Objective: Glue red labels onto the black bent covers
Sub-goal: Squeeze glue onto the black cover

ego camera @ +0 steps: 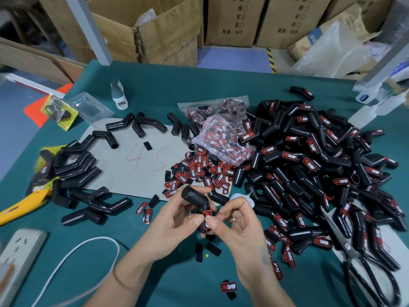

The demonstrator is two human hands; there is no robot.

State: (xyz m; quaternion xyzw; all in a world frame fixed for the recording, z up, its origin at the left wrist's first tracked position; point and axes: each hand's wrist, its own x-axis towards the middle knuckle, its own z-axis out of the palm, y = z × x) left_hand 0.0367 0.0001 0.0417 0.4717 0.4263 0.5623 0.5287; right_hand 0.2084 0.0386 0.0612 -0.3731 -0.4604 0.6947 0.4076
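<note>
Two hands grip one black bent cover [195, 197]: left hand [177, 220] curls round its upper leg, angled up-left; right hand [234, 220] pinches the red label [207, 214] at the bend.

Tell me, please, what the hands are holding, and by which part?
The left hand grips a bent cover around its bend; the right hand pinches a red label against its lower leg.

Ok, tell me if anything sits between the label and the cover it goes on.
Nothing visible does. The left hand holds the cover, and the right hand pinches the label right against its lower arm.
</note>
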